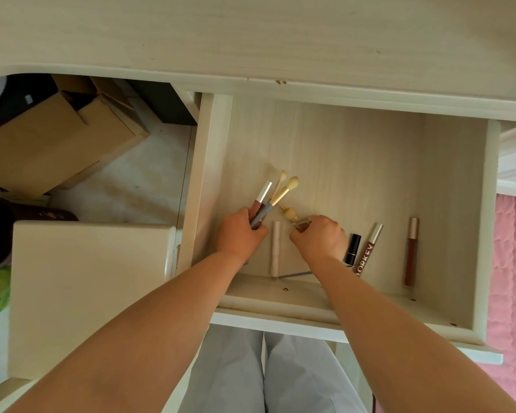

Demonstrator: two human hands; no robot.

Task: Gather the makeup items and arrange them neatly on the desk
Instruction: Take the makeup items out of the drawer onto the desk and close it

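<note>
You are gathering from the drawer (340,150): left hand (241,234) clenching brushes (276,195), right hand (320,239) pinching a small brush (292,216). Next, judging by what remains, you are collecting the lipstick (353,248) near its front edge.

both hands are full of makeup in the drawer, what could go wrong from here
The left hand grips a loose bundle of brushes and a gloss tube, so one could slip out. The right hand pinches a small bottle while the black lipstick lies beside its wrist and might get knocked.
</note>
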